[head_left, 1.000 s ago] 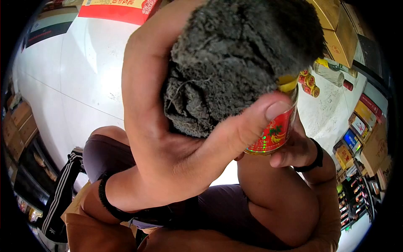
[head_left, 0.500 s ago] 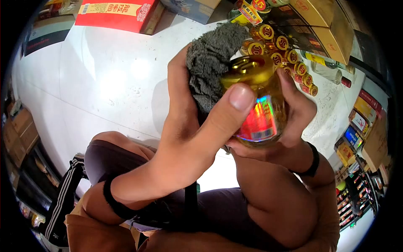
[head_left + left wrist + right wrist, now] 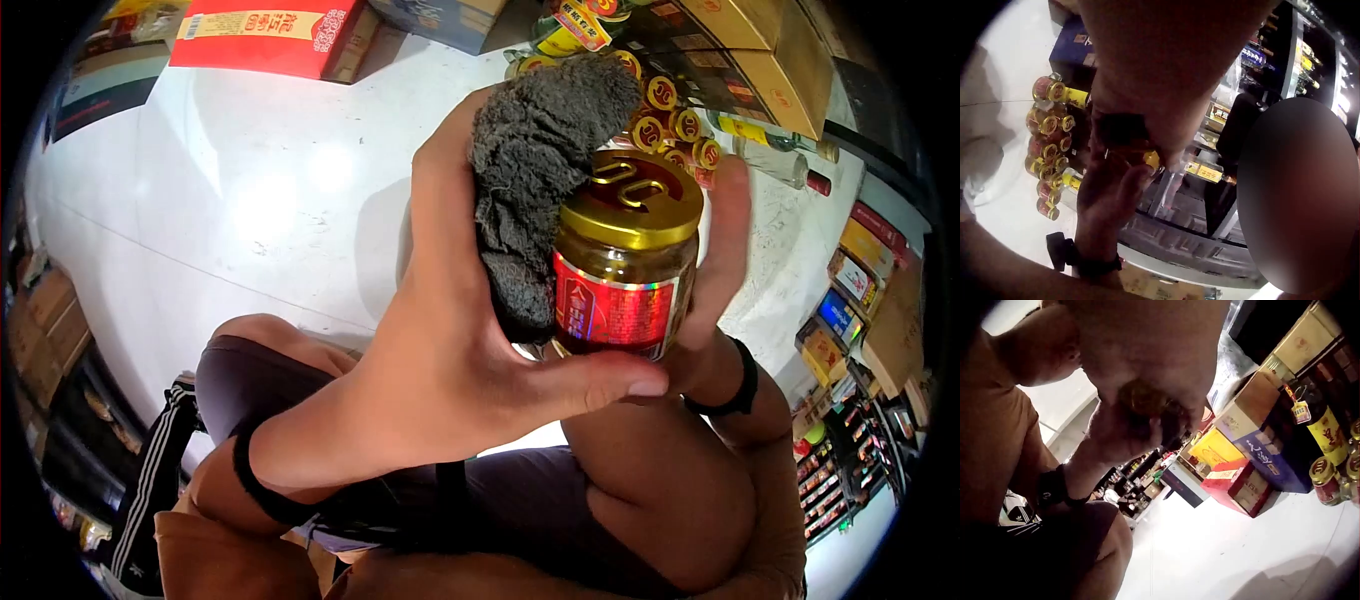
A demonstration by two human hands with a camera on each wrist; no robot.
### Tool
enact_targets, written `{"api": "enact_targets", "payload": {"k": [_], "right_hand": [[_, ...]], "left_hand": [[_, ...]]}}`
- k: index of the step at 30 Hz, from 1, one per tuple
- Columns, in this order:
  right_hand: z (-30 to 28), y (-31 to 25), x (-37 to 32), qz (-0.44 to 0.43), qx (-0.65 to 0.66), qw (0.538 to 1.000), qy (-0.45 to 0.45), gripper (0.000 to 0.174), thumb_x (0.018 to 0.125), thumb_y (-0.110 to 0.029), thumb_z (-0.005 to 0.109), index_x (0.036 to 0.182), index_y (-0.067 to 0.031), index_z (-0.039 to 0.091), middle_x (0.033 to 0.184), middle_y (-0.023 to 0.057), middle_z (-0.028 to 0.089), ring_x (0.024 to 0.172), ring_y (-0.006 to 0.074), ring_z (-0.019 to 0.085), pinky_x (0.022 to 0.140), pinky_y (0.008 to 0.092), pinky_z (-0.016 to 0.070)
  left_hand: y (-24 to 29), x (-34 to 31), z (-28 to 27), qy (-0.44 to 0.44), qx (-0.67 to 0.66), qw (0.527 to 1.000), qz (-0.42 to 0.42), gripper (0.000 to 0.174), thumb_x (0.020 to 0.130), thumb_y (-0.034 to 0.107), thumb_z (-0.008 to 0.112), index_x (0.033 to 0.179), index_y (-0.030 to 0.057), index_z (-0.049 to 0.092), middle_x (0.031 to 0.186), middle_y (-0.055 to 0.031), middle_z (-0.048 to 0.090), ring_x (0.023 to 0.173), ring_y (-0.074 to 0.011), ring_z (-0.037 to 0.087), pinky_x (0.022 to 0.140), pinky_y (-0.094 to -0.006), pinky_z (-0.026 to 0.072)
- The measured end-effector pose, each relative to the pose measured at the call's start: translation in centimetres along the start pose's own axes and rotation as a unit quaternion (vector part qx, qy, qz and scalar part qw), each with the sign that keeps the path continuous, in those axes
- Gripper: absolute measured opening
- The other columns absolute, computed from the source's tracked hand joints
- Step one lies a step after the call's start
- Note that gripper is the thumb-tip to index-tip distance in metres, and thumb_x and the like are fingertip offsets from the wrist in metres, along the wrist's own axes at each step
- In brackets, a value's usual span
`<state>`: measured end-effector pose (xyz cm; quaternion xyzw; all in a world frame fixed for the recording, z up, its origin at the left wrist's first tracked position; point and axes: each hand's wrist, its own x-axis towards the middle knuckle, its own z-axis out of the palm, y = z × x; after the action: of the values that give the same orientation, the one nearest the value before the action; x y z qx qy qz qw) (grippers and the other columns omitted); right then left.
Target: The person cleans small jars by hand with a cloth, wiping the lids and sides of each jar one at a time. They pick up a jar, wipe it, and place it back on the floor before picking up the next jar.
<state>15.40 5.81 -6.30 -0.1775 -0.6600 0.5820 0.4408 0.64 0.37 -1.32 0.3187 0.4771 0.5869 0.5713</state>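
Note:
In the head view a small glass jar (image 3: 628,300) with a gold lid and a red label is held upright between both hands. My left hand (image 3: 430,310) holds a dark grey cloth (image 3: 530,180) against the jar's left side, its thumb stretched along the jar's lower front. My right hand (image 3: 715,280) grips the jar from the right and behind, one finger standing up beside the lid. Most of the right hand's fingers are hidden behind the jar. Both wrist views show the hands dark and close together, with little of the jar visible.
Several similar gold-lidded jars (image 3: 1047,147) stand grouped on the white floor (image 3: 270,200). Bottles (image 3: 780,165) lie near gold boxes (image 3: 745,75) at the right. A red box (image 3: 255,35) and a blue box (image 3: 440,20) stand at the back. Shelves (image 3: 850,470) line the right side.
The cloth came down off the jar's top to its left side, uncovering the gold lid. The jar has turned so its label faces differently, and the left thumb has slid down to its lower front.

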Motion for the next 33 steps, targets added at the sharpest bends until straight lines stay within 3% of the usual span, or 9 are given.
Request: {"api": "enact_targets", "payload": {"k": [1,2,4,5,17,33], "right_hand": [[0.1,0.0,0.0,0.004,0.028,1.000,0.010,0.114,0.074,-0.029,0.085,0.146,0.0141,0.009,0.141,0.0286,0.041,0.123,0.0316,0.052,0.104,0.0404,0.0421],[0.3,0.0,-0.1,0.009,0.056,0.998,0.020,0.113,0.074,-0.029,0.085,0.146,0.0147,0.009,0.142,0.0284,0.041,0.123,0.0306,0.052,0.104,0.0396,0.0427],[0.4,0.0,-0.2,0.017,0.087,0.996,0.032,0.112,0.075,-0.028,0.084,0.147,0.0149,0.009,0.143,0.0281,0.040,0.123,0.0296,0.053,0.105,0.0389,0.0432],[0.5,-0.1,-0.2,0.019,0.087,0.996,0.032,0.111,0.075,-0.028,0.083,0.147,0.0145,0.009,0.143,0.0280,0.040,0.123,0.0297,0.053,0.105,0.0391,0.0431],[1.2,-0.7,-0.2,0.040,0.077,0.996,0.022,0.104,0.079,-0.031,0.077,0.148,0.0092,0.010,0.144,0.0266,0.039,0.124,0.0300,0.051,0.106,0.0406,0.0417],[1.4,-1.7,-0.1,0.068,0.071,0.995,0.010,0.093,0.085,-0.034,0.068,0.150,0.0022,0.012,0.145,0.0248,0.038,0.126,0.0305,0.049,0.107,0.0426,0.0399]], "left_hand": [[-0.2,-0.1,-0.2,-0.014,0.039,0.999,0.013,0.136,0.054,0.021,0.097,0.149,0.0027,0.002,0.150,-0.0191,0.028,0.134,-0.0278,0.040,0.110,-0.0418,0.0368],[-1.2,-0.3,-0.3,-0.013,0.037,0.999,0.014,0.136,0.054,0.021,0.097,0.149,0.0027,0.002,0.150,-0.0191,0.028,0.134,-0.0278,0.040,0.110,-0.0418,0.0368],[-3.4,-0.6,-0.6,-0.022,-0.021,0.991,0.128,0.138,0.054,0.023,0.097,0.149,0.0021,-0.001,0.149,-0.0213,0.029,0.134,-0.0297,0.041,0.110,-0.0425,0.0366],[-3.6,-0.8,-0.8,-0.023,-0.003,0.990,0.140,0.138,0.054,0.023,0.096,0.149,0.0020,-0.002,0.149,-0.0216,0.029,0.133,-0.0301,0.041,0.110,-0.0427,0.0367],[-0.6,-2.0,-1.6,-0.030,0.173,0.971,0.160,0.143,0.053,0.029,0.096,0.148,0.0012,-0.007,0.146,-0.0259,0.029,0.131,-0.0342,0.044,0.109,-0.0450,0.0380],[0.2,-2.9,-1.8,-0.045,0.249,0.950,0.182,0.149,0.052,0.036,0.096,0.146,0.0003,-0.014,0.143,-0.0311,0.030,0.128,-0.0394,0.046,0.108,-0.0480,0.0397]]}}
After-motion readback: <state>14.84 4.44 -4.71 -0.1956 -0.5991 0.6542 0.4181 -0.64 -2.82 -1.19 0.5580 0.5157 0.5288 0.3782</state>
